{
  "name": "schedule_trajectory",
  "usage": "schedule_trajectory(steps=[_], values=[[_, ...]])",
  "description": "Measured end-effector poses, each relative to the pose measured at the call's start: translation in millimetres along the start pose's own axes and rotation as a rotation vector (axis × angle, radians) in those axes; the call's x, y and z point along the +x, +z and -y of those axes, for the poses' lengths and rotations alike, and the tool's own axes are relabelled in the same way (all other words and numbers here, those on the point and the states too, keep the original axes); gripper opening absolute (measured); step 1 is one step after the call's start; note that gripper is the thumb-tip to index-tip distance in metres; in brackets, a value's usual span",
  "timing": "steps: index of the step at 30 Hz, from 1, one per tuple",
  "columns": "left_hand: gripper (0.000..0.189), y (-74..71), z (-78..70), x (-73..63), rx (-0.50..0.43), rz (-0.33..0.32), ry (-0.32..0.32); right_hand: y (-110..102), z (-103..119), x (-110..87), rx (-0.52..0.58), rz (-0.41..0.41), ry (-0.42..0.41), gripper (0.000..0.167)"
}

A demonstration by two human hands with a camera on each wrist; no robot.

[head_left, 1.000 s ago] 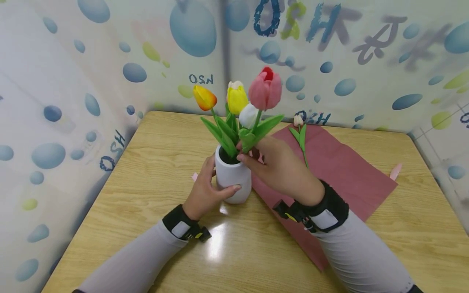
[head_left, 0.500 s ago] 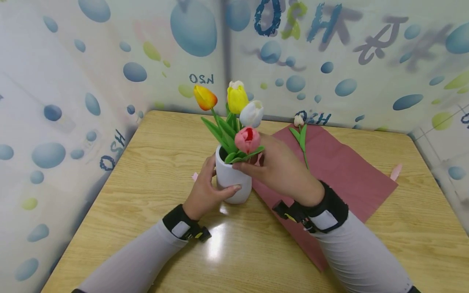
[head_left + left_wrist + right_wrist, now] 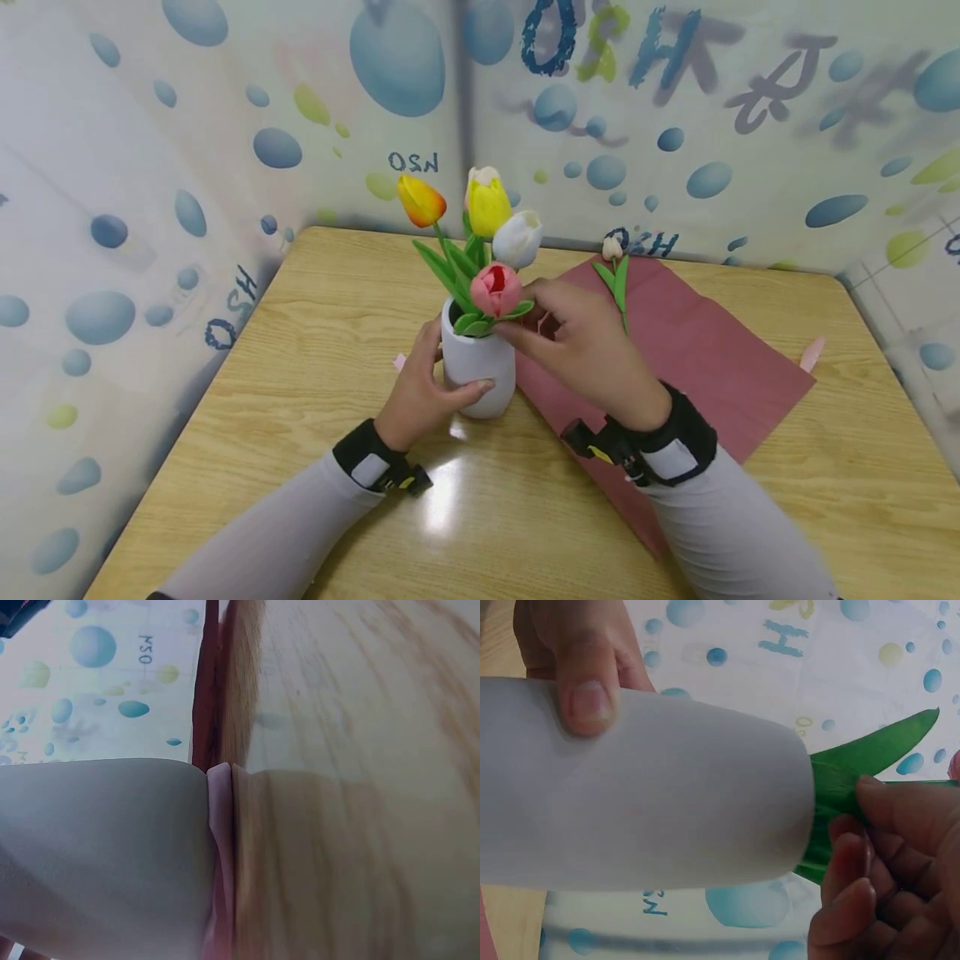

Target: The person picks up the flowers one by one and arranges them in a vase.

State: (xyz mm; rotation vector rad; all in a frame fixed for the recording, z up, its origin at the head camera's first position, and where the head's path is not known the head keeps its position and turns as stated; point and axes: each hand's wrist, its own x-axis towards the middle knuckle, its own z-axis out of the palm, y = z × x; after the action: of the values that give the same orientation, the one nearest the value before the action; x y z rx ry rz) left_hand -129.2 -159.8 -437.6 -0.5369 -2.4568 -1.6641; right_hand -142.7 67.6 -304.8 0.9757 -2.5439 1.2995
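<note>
A white vase (image 3: pixel 478 379) stands upright on the wooden table, and my left hand (image 3: pixel 420 392) grips its left side, thumb across the front. Several tulips fill it: an orange-yellow tulip (image 3: pixel 422 200), a yellow tulip (image 3: pixel 488 207), a white tulip (image 3: pixel 517 239) and, lowest and leaning toward me, a pink tulip (image 3: pixel 496 289). At the right of the rim my right hand (image 3: pixel 581 346) pinches the pink tulip's green leaves (image 3: pixel 836 784) between thumb and fingers. The vase mouth hides the stems. In the left wrist view only the lower vase (image 3: pixel 105 855) shows.
Right of the vase lies a dark pink paper sheet (image 3: pixel 697 358), with a pale pink tulip (image 3: pixel 612 247) on its far part. A light pink strip (image 3: pixel 811 353) pokes out at the sheet's right corner. Patterned walls (image 3: pixel 637 108) rise behind the table (image 3: pixel 300 333).
The pink tulip has sunk from above the other blooms to near the rim and now tips toward me. My right hand has shifted slightly right; my left hand keeps its hold on the vase.
</note>
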Motion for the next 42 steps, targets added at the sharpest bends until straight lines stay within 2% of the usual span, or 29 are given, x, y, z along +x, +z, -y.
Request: schedule_trajectory(steps=[8, 14, 21, 26, 33, 39, 42], values=[[0.089, -0.4, 1.0, -2.1, 0.009, -0.003, 0.001, 18, 7, 6.4, 0.026, -0.008, -0.012, 0.021], [0.09, -0.5, 2.1, -1.7, 0.001, -0.01, 0.027, 28, 12, 10.5, -0.001, -0.101, -0.023, 0.011], [0.093, 0.6, 2.4, -2.0, -0.014, -0.014, 0.024, 33, 11, 11.6, 0.008, -0.196, -0.051, 0.012], [0.095, 0.3, 1.5, -2.0, -0.015, -0.013, 0.026, 33, 10, 13.4, -0.026, -0.148, -0.084, 0.01], [0.095, 0.3, 1.4, -2.1, -0.012, -0.011, 0.019, 31, 6, 11.3, -0.032, -0.106, -0.075, 0.013], [0.093, 0.6, 2.6, -0.5, -0.02, -0.007, 0.026, 24, 3, 0.8, -0.021, -0.082, -0.124, 0.015], [0.093, 0.6, 2.2, 0.7, -0.019, -0.005, 0.025, 18, -2, -7.4, -0.004, -0.101, -0.157, 0.02]])
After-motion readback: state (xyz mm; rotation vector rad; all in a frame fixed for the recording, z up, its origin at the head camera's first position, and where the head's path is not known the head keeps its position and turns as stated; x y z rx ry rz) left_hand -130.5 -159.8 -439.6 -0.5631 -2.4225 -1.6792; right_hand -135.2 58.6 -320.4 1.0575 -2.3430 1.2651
